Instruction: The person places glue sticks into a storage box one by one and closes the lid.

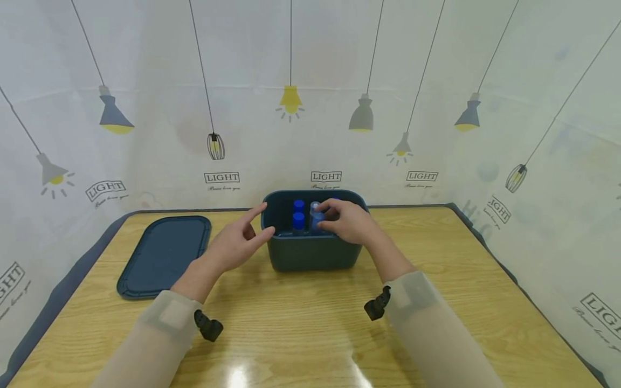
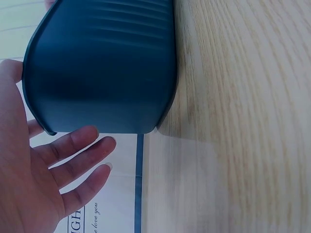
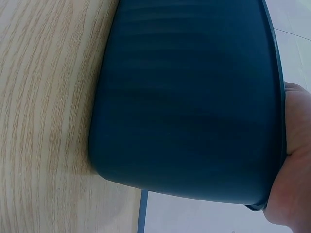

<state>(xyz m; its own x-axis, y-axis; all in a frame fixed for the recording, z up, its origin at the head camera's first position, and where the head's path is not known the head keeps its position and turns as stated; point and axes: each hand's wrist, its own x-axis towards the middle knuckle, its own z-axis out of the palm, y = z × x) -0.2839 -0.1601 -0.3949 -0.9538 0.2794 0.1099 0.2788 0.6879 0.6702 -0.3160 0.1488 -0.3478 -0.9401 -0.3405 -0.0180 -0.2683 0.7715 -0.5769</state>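
A dark teal bin [image 1: 315, 256] stands on the table with several small bottles inside. Blue caps top two of them at the left, a nearer capped bottle [image 1: 298, 221] and a farther one [image 1: 298, 206]. My right hand [image 1: 351, 221] reaches over the bin's right side, its thumb and fingers pinching a translucent bluish bottle [image 1: 317, 222]. The bin wall hides most of that hand in the right wrist view. At the bin's left rim, my left hand [image 1: 237, 240] touches with thumb and forefinger extended; its other fingers [image 2: 80, 150] spread loosely beside the outer wall.
A flat dark blue lid [image 1: 167, 253] lies on the wooden table [image 1: 291, 328] to the left of the bin. Behind the table hangs a white cloth [image 1: 330, 145] printed with lamps.
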